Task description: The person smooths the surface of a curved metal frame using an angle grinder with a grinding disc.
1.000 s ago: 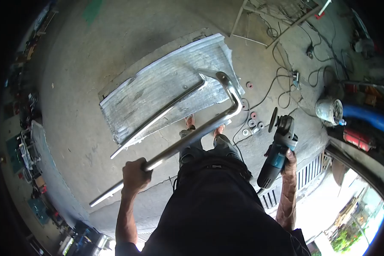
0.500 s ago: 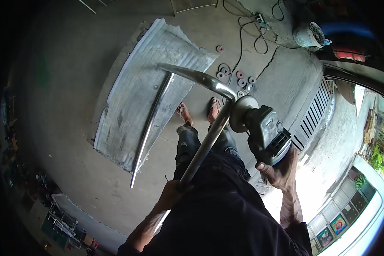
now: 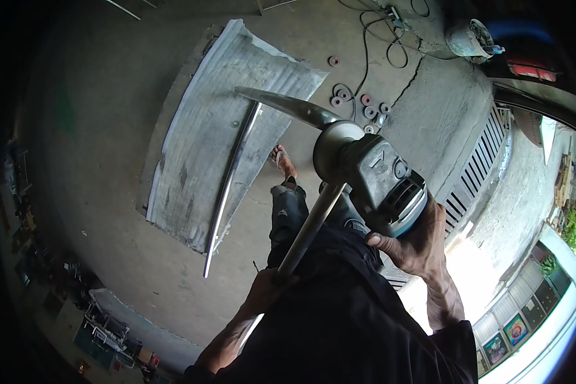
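Note:
My left hand [image 3: 267, 293] is wrapped round the lower part of a bent metal tube [image 3: 310, 224] near my waist. An angle grinder [image 3: 384, 185] is held in my right hand [image 3: 419, 246], its thumb and fingers round the body's rear end. The grinder's round disc [image 3: 333, 150] lies over the bend of the tube and hides that part; whether they touch I cannot tell. Beyond the disc the tube's upper arm reaches out to the upper left, over a grey corrugated sheet.
The corrugated sheet [image 3: 192, 147] lies on the floor, with a thin metal rod [image 3: 227, 189] above it. Several small discs [image 3: 370, 112] and a black cable [image 3: 365, 57] are on the floor ahead. A bucket [image 3: 468, 40] stands at the upper right, near a floor grate [image 3: 477, 168].
The grinder in my right hand has moved left, and its disc now covers the tube's bend instead of sitting at its right side. My left hand still holds the tube.

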Demonstrator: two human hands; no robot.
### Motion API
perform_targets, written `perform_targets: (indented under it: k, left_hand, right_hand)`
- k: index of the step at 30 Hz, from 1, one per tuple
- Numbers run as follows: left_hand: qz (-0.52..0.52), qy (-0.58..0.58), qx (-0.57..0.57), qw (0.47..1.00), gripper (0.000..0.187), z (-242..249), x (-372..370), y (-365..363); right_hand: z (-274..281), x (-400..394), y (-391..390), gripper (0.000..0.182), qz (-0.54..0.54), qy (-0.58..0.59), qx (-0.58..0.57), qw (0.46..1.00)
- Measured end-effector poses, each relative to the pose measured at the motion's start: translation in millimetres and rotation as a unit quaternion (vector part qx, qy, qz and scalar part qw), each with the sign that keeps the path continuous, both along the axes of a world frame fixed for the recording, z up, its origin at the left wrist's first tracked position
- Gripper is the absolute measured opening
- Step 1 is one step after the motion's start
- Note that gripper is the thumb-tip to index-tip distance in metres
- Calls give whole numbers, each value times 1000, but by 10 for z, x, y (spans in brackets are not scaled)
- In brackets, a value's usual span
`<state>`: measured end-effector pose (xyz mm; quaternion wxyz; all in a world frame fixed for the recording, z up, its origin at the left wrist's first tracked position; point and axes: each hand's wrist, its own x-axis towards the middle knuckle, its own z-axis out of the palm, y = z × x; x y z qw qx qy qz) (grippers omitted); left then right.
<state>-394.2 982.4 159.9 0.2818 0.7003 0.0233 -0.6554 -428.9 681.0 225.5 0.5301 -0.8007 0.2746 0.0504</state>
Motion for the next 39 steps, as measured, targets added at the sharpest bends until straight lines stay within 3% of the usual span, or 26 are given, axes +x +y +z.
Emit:
perform_targets:
  k: [11,15,17,21,29,33,35,39]
  left_hand:
    - [-1,-4,9,1000,37,-56,-37,25]
    - [13,4,15,1000,38,-63,-60,44]
    - [1,-5,11,1000,39,-76,-54,52]
    - [3,-9,10,1000,39,-102,-82,79]
    - [7,14,24,1000,38,-82,-66,57]
    - [-16,6,28,999,38,-30,-5,7]
    - [-8,4,28,1000,38,-37,-24,16]
    - [17,7,17,1000,40,-103,-98,105]
  right_hand:
    - [9,-131,-47,86,-65,45,31,996]
    - [8,-20,-46,89,-36,22,10,999]
    - [-17,-44,-63,89,22,43,-59,997]
    - [-56,-166,-39,88,-78,52,22,995]
    - [-32,-6,0,88,4,20,-70,997]
    - [-71,-104,-5,87,-7,36,-65,997]
    - [-116,-149,15,88,-75,5,-20,997]
    - [-162,-107,57,88,-28,-20,-61,998]
